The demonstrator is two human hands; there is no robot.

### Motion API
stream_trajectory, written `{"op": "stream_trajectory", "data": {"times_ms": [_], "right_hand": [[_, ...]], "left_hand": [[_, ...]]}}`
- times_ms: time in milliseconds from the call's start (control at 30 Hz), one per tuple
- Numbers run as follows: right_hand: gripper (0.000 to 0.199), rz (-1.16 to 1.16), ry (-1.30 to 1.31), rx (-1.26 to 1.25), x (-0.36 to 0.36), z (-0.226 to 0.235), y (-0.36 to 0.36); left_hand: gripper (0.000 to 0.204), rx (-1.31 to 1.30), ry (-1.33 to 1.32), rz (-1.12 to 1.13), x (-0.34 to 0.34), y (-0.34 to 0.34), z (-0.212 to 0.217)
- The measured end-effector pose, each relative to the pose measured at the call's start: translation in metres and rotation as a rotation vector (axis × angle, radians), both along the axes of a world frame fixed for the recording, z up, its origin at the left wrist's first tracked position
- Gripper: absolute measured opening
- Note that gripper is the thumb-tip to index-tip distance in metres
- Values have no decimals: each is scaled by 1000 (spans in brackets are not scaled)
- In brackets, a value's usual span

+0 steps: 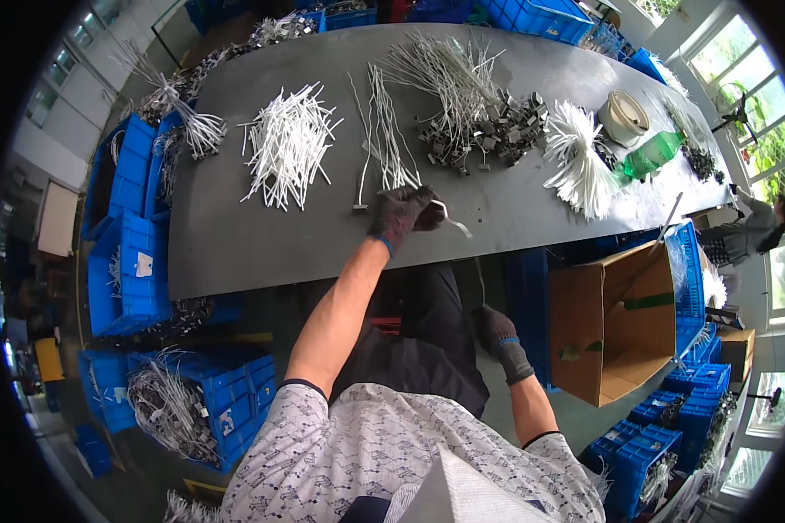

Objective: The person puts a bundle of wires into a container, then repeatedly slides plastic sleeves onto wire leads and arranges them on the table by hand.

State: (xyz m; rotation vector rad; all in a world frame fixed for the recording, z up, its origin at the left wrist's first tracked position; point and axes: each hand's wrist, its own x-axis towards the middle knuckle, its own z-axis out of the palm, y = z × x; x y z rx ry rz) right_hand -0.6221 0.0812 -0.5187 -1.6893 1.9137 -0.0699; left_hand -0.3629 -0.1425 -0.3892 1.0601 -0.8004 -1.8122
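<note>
Here the left hand [401, 213], gloved dark, is closed on a white cable tie [452, 221] at the near edge of the grey table [235, 235], beside a loose row of ties [384, 139]; the step looks like picking one tie out. The right hand [497, 333] hangs below the table edge, fingers loosely curled, holding nothing visible. Next would likely call for bringing the tie toward the dark metal clips [488, 131]

The gloved right hand [495, 331] sits below the table [235, 253] edge, its fingers hidden from view.
</note>
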Motion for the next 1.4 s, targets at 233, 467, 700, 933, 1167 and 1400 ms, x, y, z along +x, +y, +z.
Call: {"op": "stream_trajectory", "data": {"times_ms": [233, 467, 700, 933, 1167, 1400], "right_hand": [[24, -202, 111, -430, -11, 7, 12], [31, -271, 255, -432, 10, 81, -5], [32, -132, 221, -714, 8, 114, 1], [32, 79, 54, -674, 31, 152, 5], [21, 121, -188, -761, 67, 143, 11], [29, -204, -762, -290, 67, 133, 9]], "left_hand": [[24, 134, -40, 147, 16, 1, -1], [23, 119, 9, 173, 9, 19, 25], [27, -1, -311, 45, 52, 1, 15], [22, -287, -325, 202, 75, -8, 53], [10, -185, 126, 453, 60, -6, 91], [23, -148, 146, 129, 75, -12, 82]]}}
